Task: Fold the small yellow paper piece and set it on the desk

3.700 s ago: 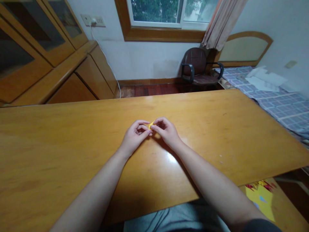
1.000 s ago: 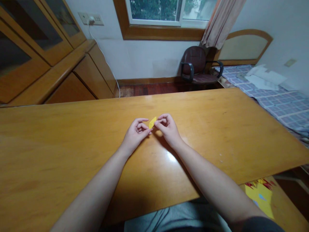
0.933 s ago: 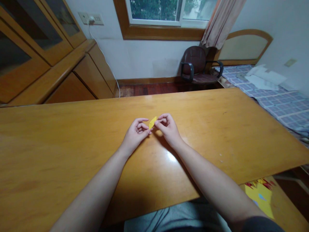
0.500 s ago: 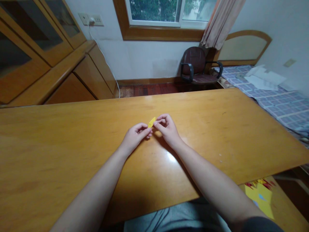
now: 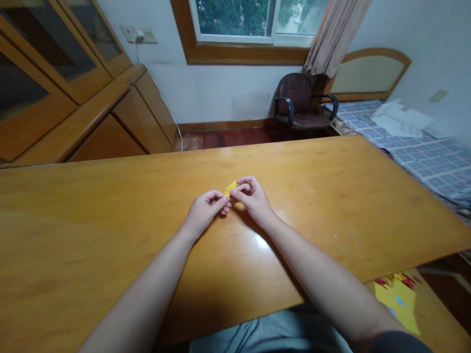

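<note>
A small folded piece of yellow paper (image 5: 230,188) is held between my two hands, just above the middle of the wooden table (image 5: 121,230). My left hand (image 5: 207,208) pinches its lower left end between thumb and fingers. From the other side, my right hand (image 5: 253,200) grips the paper's right edge, its thumb lying across the near face. The fingertips of both hands almost meet and cover part of the paper, so its full shape is hidden.
At lower right, yellow sheets (image 5: 399,304) with small red and yellow folded pieces lie on a lower surface. Tiny white scraps (image 5: 336,240) dot the table's right part. Beyond the table stand an armchair (image 5: 298,100), a bed (image 5: 423,147) and a wooden cabinet (image 5: 140,117).
My right thumb has slid left and down across the paper, toward my left fingertips. The paper is slightly more tilted and more covered. Both hands keep hold of it.
</note>
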A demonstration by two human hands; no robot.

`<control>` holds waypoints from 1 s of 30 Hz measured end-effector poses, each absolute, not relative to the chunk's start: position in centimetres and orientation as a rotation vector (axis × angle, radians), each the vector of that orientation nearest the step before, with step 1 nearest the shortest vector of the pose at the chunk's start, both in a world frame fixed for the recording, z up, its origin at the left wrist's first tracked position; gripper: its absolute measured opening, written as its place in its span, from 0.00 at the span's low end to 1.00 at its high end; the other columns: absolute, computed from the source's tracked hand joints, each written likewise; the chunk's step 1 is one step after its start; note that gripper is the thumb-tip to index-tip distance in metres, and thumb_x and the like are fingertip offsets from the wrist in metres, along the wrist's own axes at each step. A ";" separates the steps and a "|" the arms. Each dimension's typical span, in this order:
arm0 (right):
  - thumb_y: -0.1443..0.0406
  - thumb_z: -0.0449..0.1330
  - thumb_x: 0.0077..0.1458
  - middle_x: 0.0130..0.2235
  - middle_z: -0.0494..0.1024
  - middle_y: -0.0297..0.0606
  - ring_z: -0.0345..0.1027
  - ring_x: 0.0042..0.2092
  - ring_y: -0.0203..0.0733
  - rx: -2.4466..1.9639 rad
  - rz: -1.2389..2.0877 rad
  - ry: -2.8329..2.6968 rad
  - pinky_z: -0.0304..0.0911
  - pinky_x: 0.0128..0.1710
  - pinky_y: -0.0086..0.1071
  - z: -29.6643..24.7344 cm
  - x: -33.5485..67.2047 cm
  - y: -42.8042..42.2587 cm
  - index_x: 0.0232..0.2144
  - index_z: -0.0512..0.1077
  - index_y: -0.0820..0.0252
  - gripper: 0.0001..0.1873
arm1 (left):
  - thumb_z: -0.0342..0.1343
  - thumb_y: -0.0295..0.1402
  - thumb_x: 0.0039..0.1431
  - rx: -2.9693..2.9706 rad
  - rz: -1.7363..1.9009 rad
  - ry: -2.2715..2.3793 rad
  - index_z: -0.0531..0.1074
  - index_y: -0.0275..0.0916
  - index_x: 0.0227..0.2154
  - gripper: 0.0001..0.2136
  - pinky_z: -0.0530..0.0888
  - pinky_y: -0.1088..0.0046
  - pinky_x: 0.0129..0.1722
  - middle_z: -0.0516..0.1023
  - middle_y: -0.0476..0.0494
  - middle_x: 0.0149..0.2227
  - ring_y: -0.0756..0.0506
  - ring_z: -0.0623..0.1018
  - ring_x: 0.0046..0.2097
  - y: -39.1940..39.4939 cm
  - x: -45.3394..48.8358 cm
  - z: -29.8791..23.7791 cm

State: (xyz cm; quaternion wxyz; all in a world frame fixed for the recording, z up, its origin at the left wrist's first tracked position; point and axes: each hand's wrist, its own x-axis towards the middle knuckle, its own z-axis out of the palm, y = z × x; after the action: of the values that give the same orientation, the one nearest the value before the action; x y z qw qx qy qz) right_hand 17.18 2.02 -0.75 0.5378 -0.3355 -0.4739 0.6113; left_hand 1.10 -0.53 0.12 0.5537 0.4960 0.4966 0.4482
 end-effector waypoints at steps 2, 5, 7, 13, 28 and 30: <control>0.62 0.68 0.47 0.27 0.75 0.25 0.69 0.31 0.35 -0.811 1.446 -1.117 0.63 0.39 0.32 -0.6 17.3 1.9 0.37 0.64 0.55 0.19 | 0.67 0.44 0.48 1.155 1.051 1.168 0.73 0.36 0.27 0.16 0.73 0.73 0.28 0.79 0.46 0.25 0.50 0.76 0.25 -0.6 1.1 0.2; 0.61 0.68 0.47 0.26 0.74 0.25 0.69 0.31 0.36 -0.817 1.443 -1.120 0.63 0.39 0.32 -0.5 17.4 1.9 0.38 0.64 0.54 0.19 | 0.67 0.43 0.48 1.131 1.037 1.149 0.73 0.35 0.27 0.16 0.73 0.74 0.28 0.79 0.45 0.25 0.50 0.76 0.25 -0.5 1.0 0.1; 0.61 0.69 0.47 0.27 0.74 0.25 0.69 0.32 0.36 -0.823 1.435 -1.114 0.63 0.39 0.32 -0.5 17.4 1.9 0.38 0.64 0.54 0.19 | 0.67 0.43 0.48 1.113 1.041 1.138 0.73 0.35 0.27 0.15 0.73 0.74 0.28 0.80 0.45 0.25 0.50 0.76 0.25 -0.5 0.9 -0.1; 0.61 0.69 0.46 0.28 0.75 0.25 0.70 0.32 0.36 -0.834 1.418 -1.056 0.63 0.40 0.32 -0.6 17.4 2.1 0.38 0.64 0.54 0.20 | 0.68 0.41 0.48 1.101 1.065 1.137 0.72 0.36 0.26 0.14 0.73 0.74 0.29 0.80 0.45 0.24 0.50 0.76 0.25 -0.5 0.7 -0.3; 0.59 0.70 0.45 0.29 0.78 0.27 0.73 0.33 0.37 -0.835 1.474 -1.034 0.66 0.40 0.34 -0.5 17.2 2.0 0.37 0.65 0.54 0.20 | 0.67 0.41 0.49 1.080 1.116 1.065 0.73 0.37 0.32 0.14 0.75 0.72 0.34 0.81 0.46 0.29 0.49 0.79 0.30 -0.3 0.7 -0.9; 0.59 0.70 0.45 0.29 0.78 0.27 0.72 0.32 0.37 -0.835 1.489 -1.056 0.66 0.41 0.34 -0.4 17.1 1.9 0.37 0.65 0.55 0.20 | 0.66 0.41 0.51 1.092 1.125 1.081 0.74 0.37 0.31 0.13 0.75 0.72 0.34 0.81 0.46 0.30 0.49 0.78 0.30 -0.2 0.7 -0.9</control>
State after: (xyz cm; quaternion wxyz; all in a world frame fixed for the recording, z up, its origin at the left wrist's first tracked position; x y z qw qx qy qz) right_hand 17.11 1.93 -0.38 0.5374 -0.3509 -0.4436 0.6255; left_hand 0.68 -0.22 -0.93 0.5798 0.4673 0.4624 0.4814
